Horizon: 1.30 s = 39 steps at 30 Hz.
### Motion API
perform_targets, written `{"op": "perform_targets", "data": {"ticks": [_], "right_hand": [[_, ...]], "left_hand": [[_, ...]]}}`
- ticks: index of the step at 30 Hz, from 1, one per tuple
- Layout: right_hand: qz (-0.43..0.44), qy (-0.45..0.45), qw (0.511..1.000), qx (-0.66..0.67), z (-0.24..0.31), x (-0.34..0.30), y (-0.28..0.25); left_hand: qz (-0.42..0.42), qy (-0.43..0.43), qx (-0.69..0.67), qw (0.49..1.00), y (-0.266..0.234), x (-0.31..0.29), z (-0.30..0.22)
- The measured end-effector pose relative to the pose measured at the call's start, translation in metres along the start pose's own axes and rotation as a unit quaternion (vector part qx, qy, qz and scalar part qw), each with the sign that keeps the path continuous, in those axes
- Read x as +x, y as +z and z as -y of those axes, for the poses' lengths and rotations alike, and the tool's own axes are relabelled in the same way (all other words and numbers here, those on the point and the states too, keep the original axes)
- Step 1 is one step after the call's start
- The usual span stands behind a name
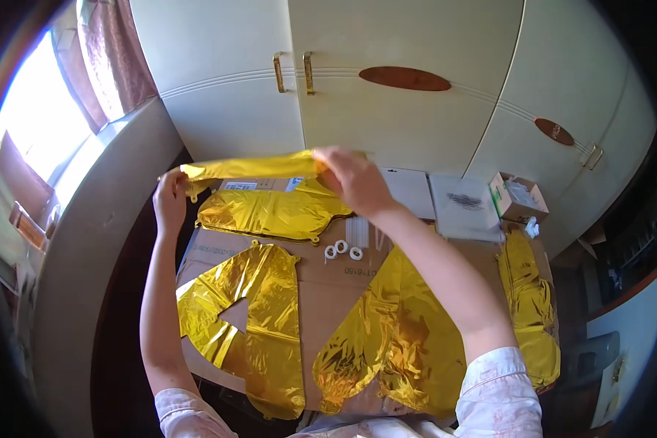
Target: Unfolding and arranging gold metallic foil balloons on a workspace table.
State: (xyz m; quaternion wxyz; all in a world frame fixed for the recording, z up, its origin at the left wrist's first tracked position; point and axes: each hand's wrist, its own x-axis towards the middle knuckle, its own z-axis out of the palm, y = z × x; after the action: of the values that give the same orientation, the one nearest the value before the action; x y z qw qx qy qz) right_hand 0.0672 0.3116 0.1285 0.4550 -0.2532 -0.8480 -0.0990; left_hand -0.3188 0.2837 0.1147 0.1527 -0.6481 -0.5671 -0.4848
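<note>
A flat gold foil balloon (pixel 248 169) is stretched in a narrow band between my hands, raised over the far side of the cardboard-covered table. My left hand (pixel 171 196) pinches its left end, where a small tab hangs down. Around its right end my right hand (pixel 349 179) is closed, with the fingertips partly hidden. Just below the band lies another deflated gold foil balloon (pixel 259 215). Nearer to me, on the left, is a flat one (pixel 274 321) with a triangular hole. A wide, wrinkled gold one (pixel 416 343) lies partly under my right arm.
Small white ribbon rolls (pixel 341 249) lie mid-table beside thin clear sticks (pixel 358 232). A long gold balloon (pixel 527 299) runs down the right edge. At the back right are a clear plastic sheet (pixel 463 204) and a small open box (pixel 517 198). Cream cabinets (pixel 401 124) stand behind.
</note>
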Motion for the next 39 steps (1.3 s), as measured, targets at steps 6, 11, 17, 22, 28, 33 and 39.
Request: {"op": "perform_targets", "data": {"ticks": [6, 11, 17, 22, 28, 33, 39], "right_hand": [[0.278, 0.032, 0.96, 0.018, -0.002, -0.061, 0.071], [0.339, 0.199, 0.909, 0.136, -0.014, -0.084, 0.103], [0.288, 0.217, 0.915, 0.183, -0.027, -0.097, 0.114], [0.257, 0.21, 0.93, 0.16, -0.029, -0.095, 0.128], [0.279, 0.234, 0.919, 0.153, -0.035, -0.076, 0.123], [0.276, 0.264, 0.914, 0.139, -0.03, -0.057, 0.114], [-0.029, 0.156, 0.987, 0.024, -0.025, -0.056, 0.101]], "left_hand": [[0.163, -0.039, 0.048, 0.985, 0.031, -0.063, 0.064], [0.239, -0.077, 0.183, 0.95, 0.056, -0.085, 0.034], [0.382, 0.035, -0.028, 0.923, 0.087, -0.071, -0.041], [0.247, 0.272, 0.008, 0.93, 0.106, -0.074, -0.082], [0.394, 0.146, -0.037, 0.906, 0.12, -0.083, -0.093], [0.362, 0.096, -0.05, 0.926, 0.123, -0.087, -0.09], [0.297, -0.03, -0.093, 0.95, 0.139, -0.085, -0.077]]}}
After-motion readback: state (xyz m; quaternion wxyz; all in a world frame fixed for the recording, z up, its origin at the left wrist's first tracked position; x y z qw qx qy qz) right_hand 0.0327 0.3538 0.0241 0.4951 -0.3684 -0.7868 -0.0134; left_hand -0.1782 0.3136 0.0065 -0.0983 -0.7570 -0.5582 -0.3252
